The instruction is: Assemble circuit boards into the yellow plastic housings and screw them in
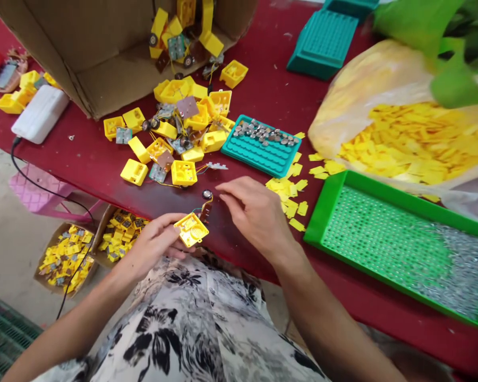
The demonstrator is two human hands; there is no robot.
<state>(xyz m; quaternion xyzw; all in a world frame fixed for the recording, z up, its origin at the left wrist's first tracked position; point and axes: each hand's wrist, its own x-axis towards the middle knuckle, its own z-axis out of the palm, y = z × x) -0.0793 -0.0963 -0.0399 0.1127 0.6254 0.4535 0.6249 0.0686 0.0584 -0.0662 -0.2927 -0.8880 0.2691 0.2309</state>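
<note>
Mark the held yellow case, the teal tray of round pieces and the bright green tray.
Yellow case (191,230), head view: inner side.
Teal tray (258,157), head view: bare floor.
Bright green tray (326,207), head view: left wall.

Casings (199,118) heaped before carton (103,74), left of discs (258,131) in tray (258,157); screws (458,270) in basket (322,212), farther right.

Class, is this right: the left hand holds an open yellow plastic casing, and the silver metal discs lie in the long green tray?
Wrong tray: the head view shows the silver metal discs in the rectangular teal plastic tray. The left hand holds the casing.
</note>
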